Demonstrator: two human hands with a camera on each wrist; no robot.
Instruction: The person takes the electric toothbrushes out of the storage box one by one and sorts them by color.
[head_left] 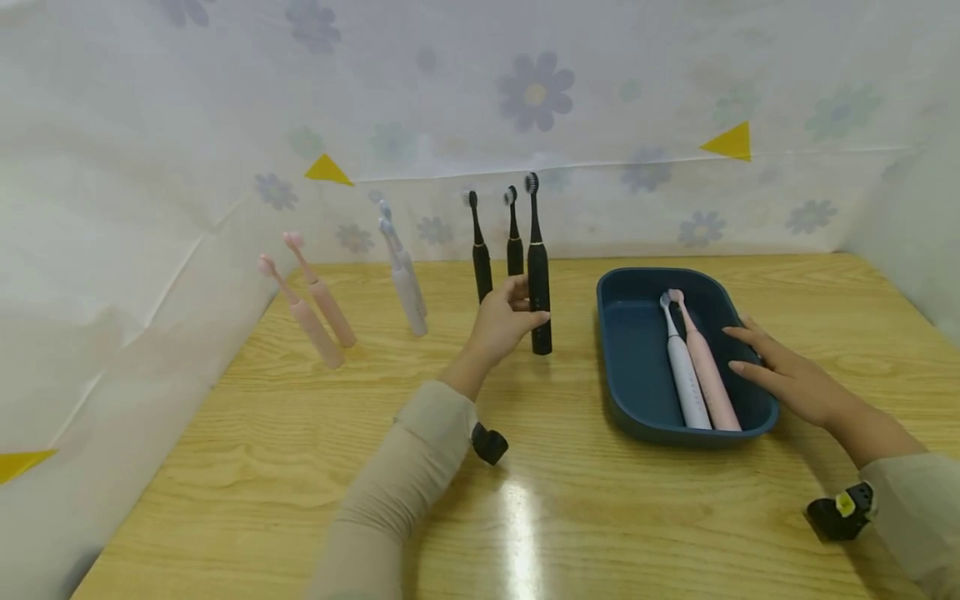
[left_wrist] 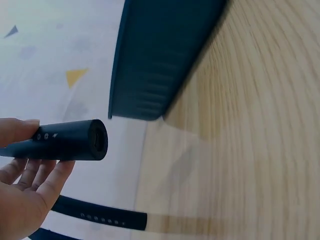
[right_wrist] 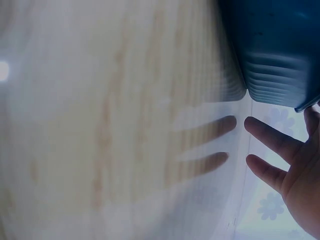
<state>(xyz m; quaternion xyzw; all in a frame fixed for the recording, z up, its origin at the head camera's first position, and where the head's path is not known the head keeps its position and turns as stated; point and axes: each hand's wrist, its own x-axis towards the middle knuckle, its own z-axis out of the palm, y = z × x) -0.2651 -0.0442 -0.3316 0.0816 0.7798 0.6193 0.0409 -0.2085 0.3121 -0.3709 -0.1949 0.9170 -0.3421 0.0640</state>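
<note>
My left hand (head_left: 501, 323) grips a black electric toothbrush (head_left: 539, 287) by its handle, thumb on one side and fingers on the other. The brush is upright, and in the left wrist view its bare bottom end (left_wrist: 100, 140) is off the table. Two more black electric toothbrushes (head_left: 482, 265) stand just behind that hand, partly hidden. To the right is a dark blue bin (head_left: 611, 375), holding a white electric toothbrush (head_left: 687, 379) and a pink one (head_left: 712, 379) side by side. My right hand (head_left: 791, 379) rests at the bin's right rim with spread, fairly straight fingers.
Two pink toothbrushes (head_left: 317, 333) stand at the table's left, with two pale white ones (head_left: 407, 292) between them and the black group. Behind the wooden table (head_left: 600, 508) hangs a flower-patterned cloth (head_left: 450, 100) with yellow triangles.
</note>
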